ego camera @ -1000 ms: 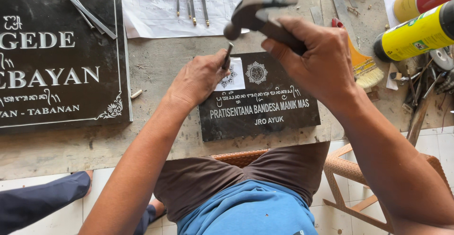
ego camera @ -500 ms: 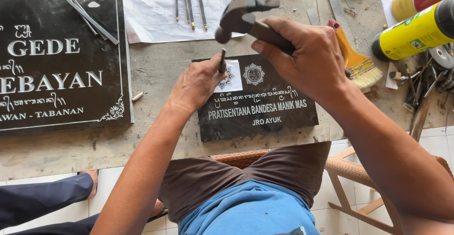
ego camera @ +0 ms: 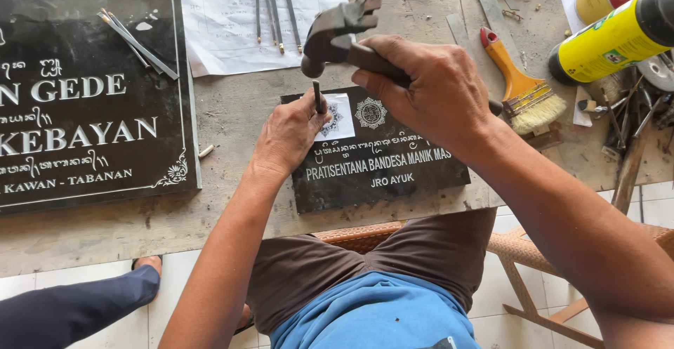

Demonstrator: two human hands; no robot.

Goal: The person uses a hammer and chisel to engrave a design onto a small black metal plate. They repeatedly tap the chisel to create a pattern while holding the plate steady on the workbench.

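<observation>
I see left hand (ego camera: 288,135) pinching a thin stiff chisel (ego camera: 317,96) upright on the heavy, brittle-looking plaque (ego camera: 393,173), right hand (ego camera: 428,93) clenching the hammer (ego camera: 337,29) handle just above it.

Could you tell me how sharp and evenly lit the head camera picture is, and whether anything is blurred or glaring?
In the head view the light is soft and even daylight; the small black plaque and the chisel in the left hand are sharp. The hammer in the right hand shows slight blur. The white paper is bright but not blown out; the wide lens bends the edges somewhat.
</observation>
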